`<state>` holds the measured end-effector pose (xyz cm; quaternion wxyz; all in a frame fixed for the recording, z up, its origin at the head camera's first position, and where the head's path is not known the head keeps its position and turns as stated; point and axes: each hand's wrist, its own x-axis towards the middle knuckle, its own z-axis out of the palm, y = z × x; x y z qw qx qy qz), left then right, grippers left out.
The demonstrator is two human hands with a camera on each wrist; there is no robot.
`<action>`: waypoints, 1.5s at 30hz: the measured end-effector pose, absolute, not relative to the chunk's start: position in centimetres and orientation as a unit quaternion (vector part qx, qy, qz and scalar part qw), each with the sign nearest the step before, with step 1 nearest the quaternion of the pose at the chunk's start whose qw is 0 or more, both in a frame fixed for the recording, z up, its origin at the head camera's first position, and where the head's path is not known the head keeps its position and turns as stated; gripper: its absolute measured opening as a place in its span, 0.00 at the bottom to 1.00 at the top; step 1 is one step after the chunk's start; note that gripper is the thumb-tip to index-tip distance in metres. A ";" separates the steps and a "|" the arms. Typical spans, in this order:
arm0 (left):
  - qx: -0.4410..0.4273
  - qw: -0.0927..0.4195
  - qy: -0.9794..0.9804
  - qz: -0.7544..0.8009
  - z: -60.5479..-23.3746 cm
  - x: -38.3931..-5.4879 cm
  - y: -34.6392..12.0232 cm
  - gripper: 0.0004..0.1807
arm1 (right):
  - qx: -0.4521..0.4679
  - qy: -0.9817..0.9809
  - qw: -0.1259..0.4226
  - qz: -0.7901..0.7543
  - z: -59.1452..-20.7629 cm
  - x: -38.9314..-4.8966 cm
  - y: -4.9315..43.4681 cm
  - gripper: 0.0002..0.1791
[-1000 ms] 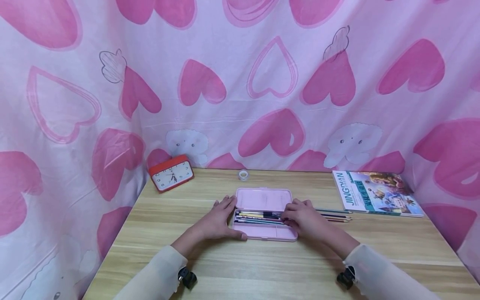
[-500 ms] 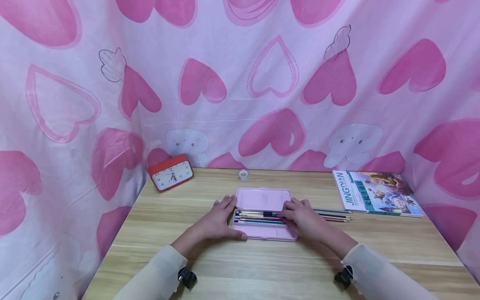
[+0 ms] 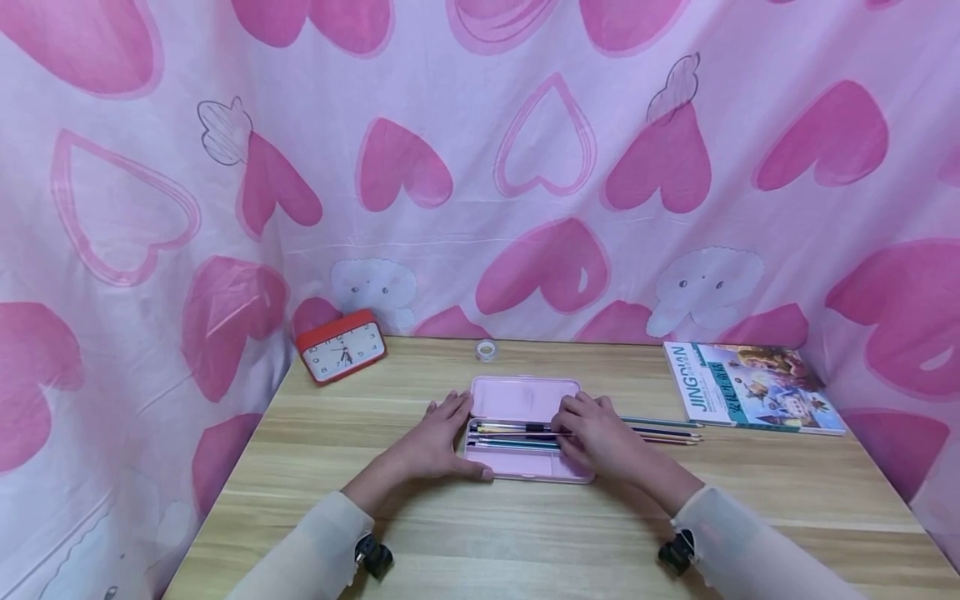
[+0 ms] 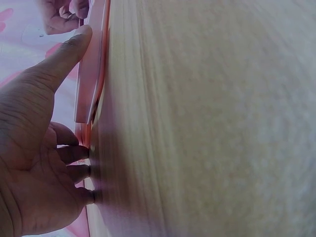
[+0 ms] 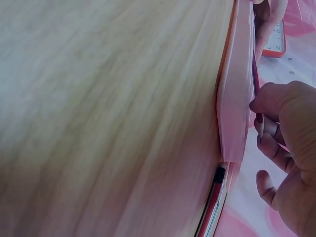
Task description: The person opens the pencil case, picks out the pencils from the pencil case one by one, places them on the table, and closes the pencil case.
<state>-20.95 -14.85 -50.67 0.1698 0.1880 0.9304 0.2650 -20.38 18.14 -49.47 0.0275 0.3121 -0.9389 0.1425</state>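
A pink pencil case (image 3: 491,466) lies with its lid (image 3: 525,400) folded back on the table. Several pencils and a black-gripped pen (image 3: 537,427) lie in its rear compartment. My left hand (image 3: 433,440) rests at the case's left end, thumb along the front edge and spread fingers by the lid's left edge. Over the right end of the case, my right hand (image 3: 596,435) pinches a dark red pencil (image 5: 256,79) between thumb and fingers; the pencil's pale sharpened tip shows below them in the right wrist view. Part of the case is hidden under that hand.
Several loose pencils (image 3: 667,440) lie right of the case, partly behind my right hand. A red clock (image 3: 343,350) stands back left, a tape roll (image 3: 486,350) at the back middle, and a book (image 3: 753,387) back right. A heart-patterned curtain (image 3: 420,275) surrounds the table.
My right hand has shifted a little to the left over the pencil case. My left hand has stayed at the case's left end.
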 end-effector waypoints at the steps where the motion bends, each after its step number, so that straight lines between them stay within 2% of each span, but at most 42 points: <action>1: 0.188 0.171 0.930 0.265 -50.7 -20.9 -14.9 0.77 | 0.310 -0.940 0.030 0.140 -49.5 -20.4 18.0 0.09; 8: 0.184 0.170 0.931 0.266 -50.8 -20.9 -14.8 0.76 | 0.333 -0.932 0.070 0.128 -49.9 -20.8 17.3 0.10; 17: 0.186 0.174 0.931 0.263 -50.7 -21.0 -14.9 0.77 | 0.344 -0.929 0.049 0.130 -50.1 -21.2 15.7 0.09; 26: 0.192 0.174 0.930 0.259 -50.9 -21.1 -15.0 0.77 | 0.358 -0.923 0.070 0.120 -49.9 -21.2 14.6 0.10; 38: 0.188 0.175 0.929 0.266 -50.9 -21.0 -14.9 0.77 | 0.349 -0.926 0.060 0.130 -49.3 -21.2 15.2 0.09; 45: 0.182 0.177 0.928 0.272 -50.8 -21.1 -14.9 0.77 | 0.338 -0.927 0.084 0.138 -48.6 -21.1 16.0 0.09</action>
